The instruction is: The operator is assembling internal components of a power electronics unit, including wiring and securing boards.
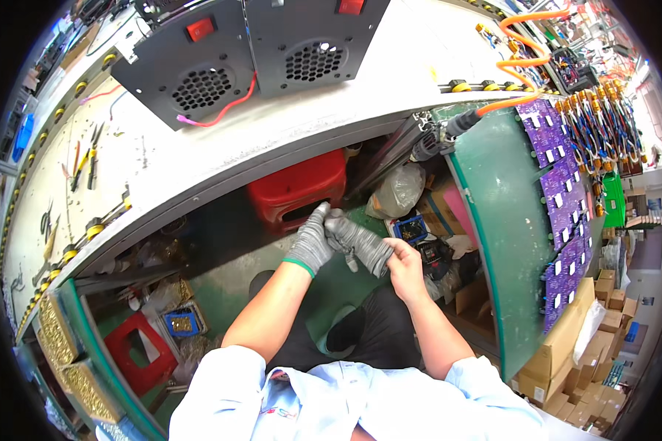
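My left hand wears a grey knitted glove with a green edge at the wrist. Its fingers are closed on the finger end of a second grey glove. My right hand is bare and pinches that loose glove at its cuff, so the glove is stretched between both hands above my lap. Just beyond the gloves, under the bench, stands a red plastic stool.
Two dark metal panels with red switches stand on the white bench. Pliers lie at the left. An orange coiled cord holds a power screwdriver. Purple circuit boards rest on the green right-hand table; cardboard boxes stand beside it.
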Available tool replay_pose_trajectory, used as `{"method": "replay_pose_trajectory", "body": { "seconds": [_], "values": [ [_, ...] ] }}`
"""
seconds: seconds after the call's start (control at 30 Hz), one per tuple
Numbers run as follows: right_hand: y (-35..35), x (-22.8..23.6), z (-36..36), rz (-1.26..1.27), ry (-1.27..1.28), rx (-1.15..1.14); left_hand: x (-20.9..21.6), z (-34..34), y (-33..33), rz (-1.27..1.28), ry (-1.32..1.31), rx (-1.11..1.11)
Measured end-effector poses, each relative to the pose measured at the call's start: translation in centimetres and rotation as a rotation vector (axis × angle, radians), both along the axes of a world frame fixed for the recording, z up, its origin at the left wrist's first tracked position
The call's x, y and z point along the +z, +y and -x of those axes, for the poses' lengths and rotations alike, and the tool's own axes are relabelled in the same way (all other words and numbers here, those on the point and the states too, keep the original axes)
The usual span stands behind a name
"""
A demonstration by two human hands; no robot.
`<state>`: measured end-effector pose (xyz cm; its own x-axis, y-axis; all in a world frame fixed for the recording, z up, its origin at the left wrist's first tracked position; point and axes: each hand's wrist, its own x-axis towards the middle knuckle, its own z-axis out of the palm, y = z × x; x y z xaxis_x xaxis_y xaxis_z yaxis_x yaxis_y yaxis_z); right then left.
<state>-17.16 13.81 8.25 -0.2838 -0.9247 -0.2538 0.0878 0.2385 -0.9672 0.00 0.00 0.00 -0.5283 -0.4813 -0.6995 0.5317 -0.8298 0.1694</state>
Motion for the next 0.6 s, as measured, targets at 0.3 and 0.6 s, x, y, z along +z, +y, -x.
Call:
{"method": "replay_pose_trajectory", "body": {
  "seconds": [0.3, 0.6],
  "values": [
    [3.8, 13.7, -4.5, -0.234, 0.014, -0.026, 24.9, -3.2, 11.1, 1.059, -0.768, -0.624],
    [8.8, 28.1, -4.1, -0.252, 0.49, 0.379, 35.9, -5.9, 15.8, 1.294, -1.162, -0.973]
  ]
}}
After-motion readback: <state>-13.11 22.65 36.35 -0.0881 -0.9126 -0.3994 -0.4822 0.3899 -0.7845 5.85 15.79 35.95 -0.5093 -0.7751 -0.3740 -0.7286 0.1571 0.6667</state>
